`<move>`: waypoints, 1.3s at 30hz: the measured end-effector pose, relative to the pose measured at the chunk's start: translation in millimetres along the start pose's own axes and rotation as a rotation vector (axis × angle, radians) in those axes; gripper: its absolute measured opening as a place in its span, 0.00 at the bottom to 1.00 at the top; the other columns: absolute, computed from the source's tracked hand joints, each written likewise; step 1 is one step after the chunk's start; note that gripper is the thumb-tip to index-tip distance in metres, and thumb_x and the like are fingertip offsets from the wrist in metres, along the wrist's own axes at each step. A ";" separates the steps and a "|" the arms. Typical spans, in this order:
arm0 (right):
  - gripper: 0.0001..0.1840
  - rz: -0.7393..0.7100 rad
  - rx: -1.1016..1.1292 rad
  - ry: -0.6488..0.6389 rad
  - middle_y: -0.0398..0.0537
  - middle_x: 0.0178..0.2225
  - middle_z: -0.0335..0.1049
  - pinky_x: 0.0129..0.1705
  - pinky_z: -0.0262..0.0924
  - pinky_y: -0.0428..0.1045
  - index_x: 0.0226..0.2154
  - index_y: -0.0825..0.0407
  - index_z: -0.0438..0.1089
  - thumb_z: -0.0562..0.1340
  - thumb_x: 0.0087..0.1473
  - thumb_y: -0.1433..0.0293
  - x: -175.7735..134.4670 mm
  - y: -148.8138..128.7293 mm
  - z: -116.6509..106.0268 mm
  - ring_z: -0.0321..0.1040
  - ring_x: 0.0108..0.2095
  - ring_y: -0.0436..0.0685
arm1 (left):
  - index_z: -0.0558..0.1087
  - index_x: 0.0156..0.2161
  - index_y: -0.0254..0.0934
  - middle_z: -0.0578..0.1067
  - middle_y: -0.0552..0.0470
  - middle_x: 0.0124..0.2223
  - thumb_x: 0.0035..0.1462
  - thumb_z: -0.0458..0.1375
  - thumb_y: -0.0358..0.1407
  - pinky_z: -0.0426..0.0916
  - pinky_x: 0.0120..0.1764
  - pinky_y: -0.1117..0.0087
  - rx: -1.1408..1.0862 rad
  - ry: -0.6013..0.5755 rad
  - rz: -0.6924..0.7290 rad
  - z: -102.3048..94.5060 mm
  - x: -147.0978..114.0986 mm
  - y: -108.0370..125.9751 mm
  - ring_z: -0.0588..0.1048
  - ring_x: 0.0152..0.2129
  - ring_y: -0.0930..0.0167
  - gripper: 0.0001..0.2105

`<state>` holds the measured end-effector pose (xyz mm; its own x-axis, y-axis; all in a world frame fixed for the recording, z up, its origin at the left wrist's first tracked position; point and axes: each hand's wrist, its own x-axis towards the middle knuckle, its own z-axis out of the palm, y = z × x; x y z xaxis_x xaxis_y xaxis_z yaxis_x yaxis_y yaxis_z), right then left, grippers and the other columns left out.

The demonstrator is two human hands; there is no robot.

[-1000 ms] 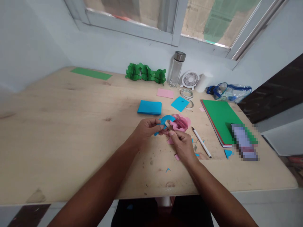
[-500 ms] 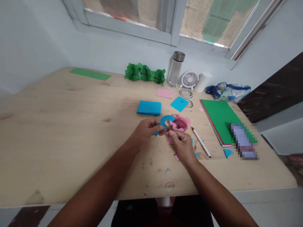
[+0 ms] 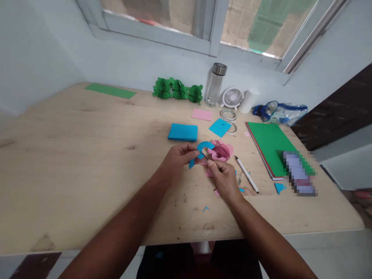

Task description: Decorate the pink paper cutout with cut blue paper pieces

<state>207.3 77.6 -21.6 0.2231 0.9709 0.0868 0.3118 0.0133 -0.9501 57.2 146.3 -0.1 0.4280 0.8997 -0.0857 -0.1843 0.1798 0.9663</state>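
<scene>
Between finger and thumb, my left hand (image 3: pixel 182 156) pinches a curved piece of blue paper (image 3: pixel 205 146) above the table. My right hand (image 3: pixel 224 174) is closed close to the paper's lower right side. A thin dark thing shows at its fingertips, too small and blurred to name. Behind the blue piece lies a pink paper flower (image 3: pixel 221 151) with layered petals, partly covered by the paper. Small pink scraps (image 3: pixel 208 173) lie under my right fingers.
Beyond my hands are a blue paper stack (image 3: pixel 183 132), a blue square (image 3: pixel 220 128) and tape rolls (image 3: pixel 228 114). A white pen (image 3: pixel 247 174), green folder (image 3: pixel 269 145) and phone (image 3: pixel 299 174) lie right. A bottle (image 3: pixel 215 85), fan (image 3: pixel 233 97) and green paper garland (image 3: pixel 178 90) stand at the wall.
The blue paper has turned slightly in my left fingers, and its lower end hangs more visibly. Both hands stay in nearly the same place.
</scene>
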 end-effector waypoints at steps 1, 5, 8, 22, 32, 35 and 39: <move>0.24 -0.004 -0.002 -0.003 0.37 0.16 0.46 0.21 0.41 0.45 0.14 0.51 0.54 0.58 0.52 0.55 -0.1 -0.1 -0.1 0.45 0.20 0.47 | 0.76 0.29 0.35 0.78 0.50 0.27 0.42 0.65 0.39 0.68 0.29 0.70 0.000 0.020 0.000 -0.1 0.3 -0.2 0.74 0.24 0.70 0.10; 0.23 -0.009 -0.012 -0.008 0.38 0.16 0.47 0.21 0.42 0.45 0.15 0.52 0.55 0.58 0.52 0.56 -0.2 0.2 -0.5 0.45 0.20 0.47 | 0.74 0.26 0.34 0.76 0.52 0.24 0.42 0.65 0.38 0.64 0.25 0.74 -0.011 0.046 0.004 2.7 -1.1 2.4 0.72 0.21 0.73 0.09; 0.23 -0.008 -0.014 -0.005 0.38 0.16 0.48 0.21 0.42 0.45 0.15 0.52 0.56 0.58 0.52 0.56 0.0 0.8 -0.7 0.46 0.20 0.47 | 0.74 0.26 0.34 0.76 0.53 0.24 0.42 0.65 0.37 0.65 0.26 0.74 -0.076 0.029 -0.004 5.6 -2.9 4.2 0.72 0.21 0.74 0.09; 0.22 -0.044 0.013 0.005 0.38 0.17 0.45 0.22 0.41 0.45 0.16 0.51 0.53 0.58 0.53 0.58 -1.5 -1.7 -0.1 0.44 0.20 0.47 | 0.75 0.31 0.33 0.79 0.49 0.32 0.44 0.67 0.38 0.70 0.36 0.68 -0.236 -0.042 -0.051 2.5 -2.2 -4.2 0.76 0.28 0.70 0.11; 0.23 -0.086 -0.078 0.020 0.37 0.17 0.45 0.23 0.42 0.45 0.15 0.51 0.54 0.57 0.53 0.57 -1.1 -0.5 -1.9 0.45 0.20 0.47 | 0.75 0.30 0.33 0.79 0.48 0.32 0.44 0.67 0.37 0.70 0.36 0.67 -0.268 -0.088 -0.074 -0.4 -1.2 -3.8 0.77 0.28 0.69 0.10; 0.23 -0.090 -0.087 0.014 0.37 0.18 0.45 0.24 0.42 0.45 0.16 0.52 0.56 0.57 0.53 0.57 -1.4 -1.0 -2.5 0.45 0.21 0.47 | 0.74 0.29 0.33 0.78 0.50 0.27 0.44 0.67 0.37 0.69 0.31 0.70 -0.265 -0.082 -0.088 -1.0 -2.8 -1.3 0.75 0.25 0.71 0.10; 0.22 -0.086 -0.083 0.008 0.38 0.18 0.45 0.24 0.43 0.45 0.16 0.52 0.57 0.57 0.54 0.56 -1.6 -1.7 -2.6 0.46 0.21 0.47 | 0.74 0.28 0.32 0.78 0.51 0.27 0.43 0.67 0.36 0.68 0.31 0.72 -0.269 -0.088 -0.077 -0.4 -2.7 -0.2 0.74 0.24 0.73 0.10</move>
<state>208.8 75.4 -19.4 0.1993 0.9651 0.1701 0.4057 0.0768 -0.9108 55.8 144.0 -0.2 0.5228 0.8435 -0.1234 -0.3710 0.3554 0.8579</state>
